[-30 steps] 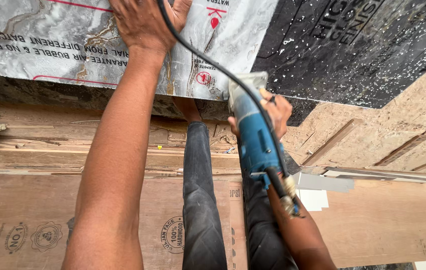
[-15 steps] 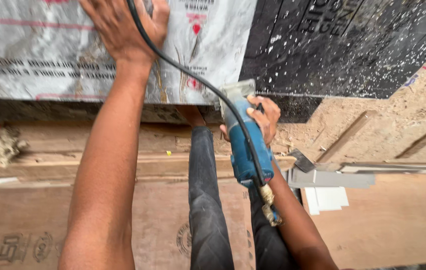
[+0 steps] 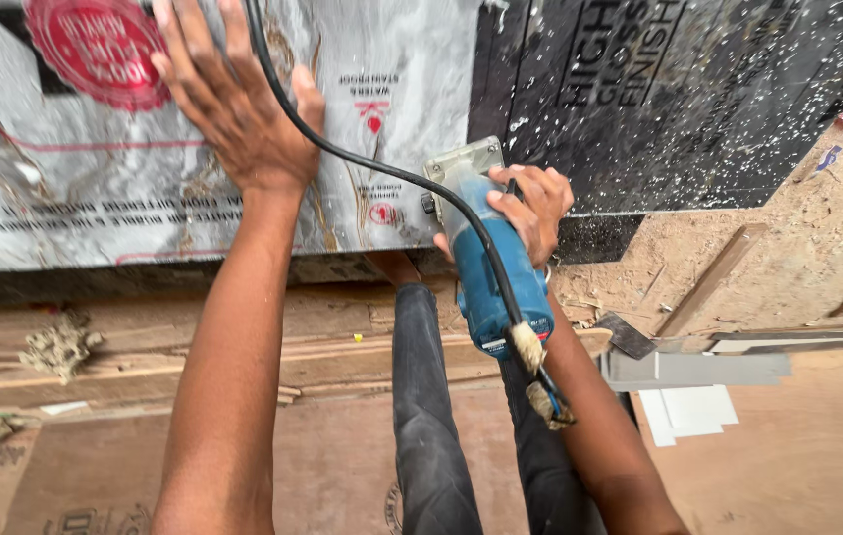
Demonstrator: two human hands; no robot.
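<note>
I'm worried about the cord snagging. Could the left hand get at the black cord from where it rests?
Probably yes: the left hand lies flat on the grey laminate sheet, and the black cord passes right beside its thumb with nothing between.

Head camera looks steeply down, close over the work

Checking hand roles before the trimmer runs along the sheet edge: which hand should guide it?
Right. The right hand already grips the blue trimmer at the edge; the left hand lies flat on the marble-print sheet, holding it down.
</note>
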